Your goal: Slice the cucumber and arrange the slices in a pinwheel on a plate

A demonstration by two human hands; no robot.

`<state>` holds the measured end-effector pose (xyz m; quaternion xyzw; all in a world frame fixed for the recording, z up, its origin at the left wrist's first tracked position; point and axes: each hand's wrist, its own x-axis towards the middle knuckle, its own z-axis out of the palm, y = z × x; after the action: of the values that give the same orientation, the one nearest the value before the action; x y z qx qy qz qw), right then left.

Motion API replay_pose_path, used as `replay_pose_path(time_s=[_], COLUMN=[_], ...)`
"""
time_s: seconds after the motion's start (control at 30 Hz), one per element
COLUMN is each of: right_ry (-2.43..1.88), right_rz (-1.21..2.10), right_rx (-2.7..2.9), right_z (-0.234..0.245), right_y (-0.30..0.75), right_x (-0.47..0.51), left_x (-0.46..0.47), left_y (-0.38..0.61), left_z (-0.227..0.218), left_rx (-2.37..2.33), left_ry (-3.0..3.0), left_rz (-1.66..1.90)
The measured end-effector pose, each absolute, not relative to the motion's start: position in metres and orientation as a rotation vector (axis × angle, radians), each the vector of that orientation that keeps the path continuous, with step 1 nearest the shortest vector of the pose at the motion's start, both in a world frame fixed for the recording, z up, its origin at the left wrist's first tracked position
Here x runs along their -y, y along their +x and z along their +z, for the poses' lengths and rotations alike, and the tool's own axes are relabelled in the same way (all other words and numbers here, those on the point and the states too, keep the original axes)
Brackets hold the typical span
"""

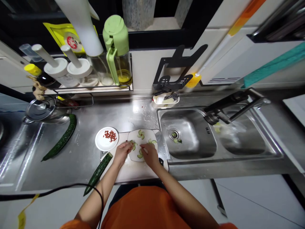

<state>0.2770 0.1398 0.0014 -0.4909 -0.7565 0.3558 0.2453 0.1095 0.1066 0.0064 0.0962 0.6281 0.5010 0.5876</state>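
A white square plate [145, 133] lies on a light cutting board [126, 173], with thin green-rimmed cucumber slices [140, 134] fanned in several small groups. Over the plate's left edge, my left hand [122, 153] has its fingertips pinched beside one group of slices; what they hold is too small to tell. My right hand [150, 155] is over the right half, thumb and fingers drawn together near the plate's middle. Its fingers partly cover the slices there, and anything between them is hidden. Left of the plate, a round white dish [100, 141] holds small red pieces [110, 135].
A cut cucumber [98, 173] rests by my left forearm; a whole one [62, 140] lies farther left. A knife [163, 144] is at the board's right side, beside the double sink [188, 127] and its faucet [228, 111]. A rack holds an oil bottle [117, 51]. A black cable [59, 187] crosses my left arm.
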Motion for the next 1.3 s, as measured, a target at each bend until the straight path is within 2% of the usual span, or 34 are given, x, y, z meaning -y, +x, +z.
replay_pose_path(time_s=[0.2, 0.53, 0.8, 1.0, 1.3], right_ry=[-1.409, -1.517, -1.526, -1.572, -1.585], right_rz=[1.161, 1.248, 1.252, 1.222, 0.952], right_rx=[1.88, 1.85, 1.846, 1.791, 1.934], right_z=[0.012, 0.018, 0.016, 0.007, -0.007], right_y=[0.268, 0.282, 0.3, 0.313, 0.326], right_x=[-0.142, -0.148, -0.152, -0.157, -0.159], left_x=[-0.101, -0.096, -0.106, -0.124, -0.152], left_y=[0.118, 0.148, 0.159, 0.165, 0.172], left_z=[0.005, 0.008, 0.002, -0.003, -0.011], left_rx=[-1.546, -1.757, -1.691, -1.585, -1.627], left_ry=[0.456, 0.917, 0.912, 0.79, 1.149], left_rz=[1.065, 0.95, 0.91, 0.9, 0.743])
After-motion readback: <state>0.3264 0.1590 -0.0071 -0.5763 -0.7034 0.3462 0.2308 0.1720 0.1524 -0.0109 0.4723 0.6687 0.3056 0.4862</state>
